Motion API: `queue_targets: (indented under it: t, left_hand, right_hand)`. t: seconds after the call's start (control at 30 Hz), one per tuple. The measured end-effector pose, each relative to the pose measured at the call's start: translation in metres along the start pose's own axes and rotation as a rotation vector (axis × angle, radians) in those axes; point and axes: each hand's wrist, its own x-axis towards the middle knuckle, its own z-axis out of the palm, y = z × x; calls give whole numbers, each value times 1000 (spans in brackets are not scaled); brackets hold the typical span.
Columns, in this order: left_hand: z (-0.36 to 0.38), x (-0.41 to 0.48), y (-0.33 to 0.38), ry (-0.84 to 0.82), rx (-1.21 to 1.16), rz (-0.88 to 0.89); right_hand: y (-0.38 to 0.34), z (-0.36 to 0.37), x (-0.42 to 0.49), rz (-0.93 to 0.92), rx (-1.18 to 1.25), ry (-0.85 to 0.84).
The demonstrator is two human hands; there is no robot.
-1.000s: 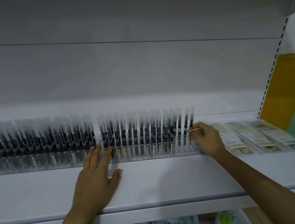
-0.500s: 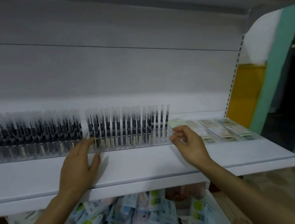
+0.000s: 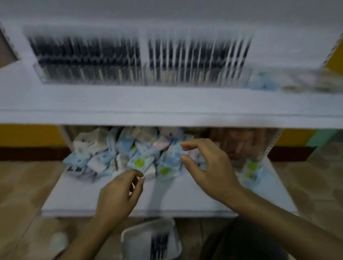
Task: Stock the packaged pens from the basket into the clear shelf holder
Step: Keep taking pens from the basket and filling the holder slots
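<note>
Pastel packets (image 3: 140, 162) on lower shelf (image 3: 77, 197)

a shop: white display shelves (image 3: 163, 107) stocked with packaged pens (image 3: 136, 56) and small packets (image 3: 139, 157).

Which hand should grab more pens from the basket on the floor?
Probably the left hand: it hangs empty, nearly straight above the basket with the pens. The right hand, also empty, is farther from it, off to the side.
</note>
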Motion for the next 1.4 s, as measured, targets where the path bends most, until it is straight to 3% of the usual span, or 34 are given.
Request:
queue_targets:
  t: [0.37, 0.57, 0.8, 1.0, 1.2, 1.4]
  left_hand:
    - [87, -167, -87, -560, -37, -365]
    - [148, -200, -113, -657, -112, -490]
    - [237, -195, -154, -690, -238, -624]
    - [312, -197, -184, -662, -360, -927]
    - [372, -205, -200, -587, -511, -1124]
    - [405, -201, -207, -553, -531, -1192]
  right_hand:
    - [76, 128, -167, 504, -182, -723]
    - [123, 194, -214, 607, -262, -1013]
    - [175, 290, -230, 607, -316, -1167]
    - [220, 354, -253, 875, -195, -1143]
    - [260, 395, -281, 1237, -110, -865]
    - [280, 426, -285, 1447, -21, -652]
